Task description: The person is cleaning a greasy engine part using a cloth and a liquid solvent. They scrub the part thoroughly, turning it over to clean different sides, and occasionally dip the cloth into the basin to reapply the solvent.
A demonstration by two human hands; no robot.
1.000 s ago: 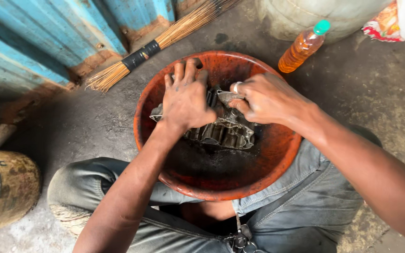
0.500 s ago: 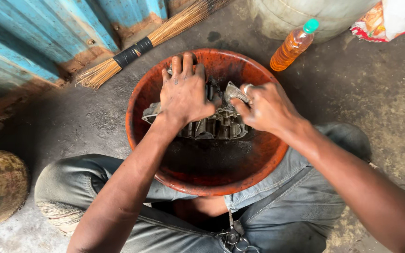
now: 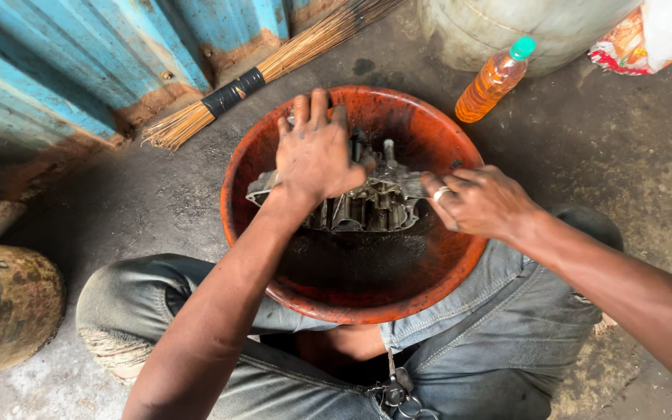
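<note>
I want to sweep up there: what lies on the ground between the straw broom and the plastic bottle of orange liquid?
In the head view, the far rim of the round orange-red basin sits between straw broom and bottle; beyond it, only bare stained concrete.

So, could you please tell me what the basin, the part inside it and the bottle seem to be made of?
The basin looks like orange-red plastic, dull and grimy, with a rolled rim. The engine part appears to be cast metal, grey with ribbed cavities, probably aluminium. The bottle seems clear plastic, showing amber liquid through it, under a green cap.

1 head view, steep downward, close over basin (image 3: 460, 148).
</note>
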